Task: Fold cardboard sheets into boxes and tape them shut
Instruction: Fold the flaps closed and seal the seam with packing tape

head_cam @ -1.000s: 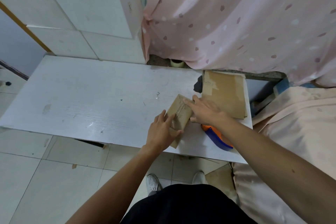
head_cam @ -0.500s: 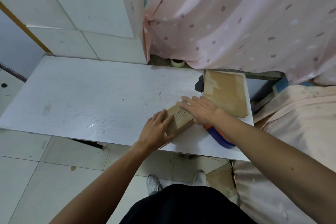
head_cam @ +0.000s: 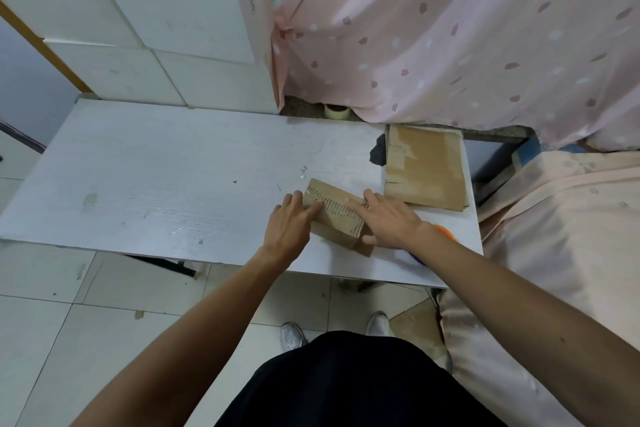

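Pressing flat, left hand (head_cam: 289, 222) and right hand (head_cam: 393, 222) with fingers straight, gripping nothing, on the partly folded cardboard box (head_cam: 337, 217) near the front of the table (head_cam: 173, 184). Seemingly untaped yet. Tape dispenser (head_cam: 446, 230) by the right wrist; beyond, flat cardboard sheets (head_cam: 427, 170) left to fold.

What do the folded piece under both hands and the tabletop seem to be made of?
The folded piece, pressed by left hand and right hand: brown corrugated cardboard, matt; ribbed fluting shows where the facing is torn. The tabletop: probably white laminate board, slight sheen, faint wood-grain lines, scuffed; its core is hidden.
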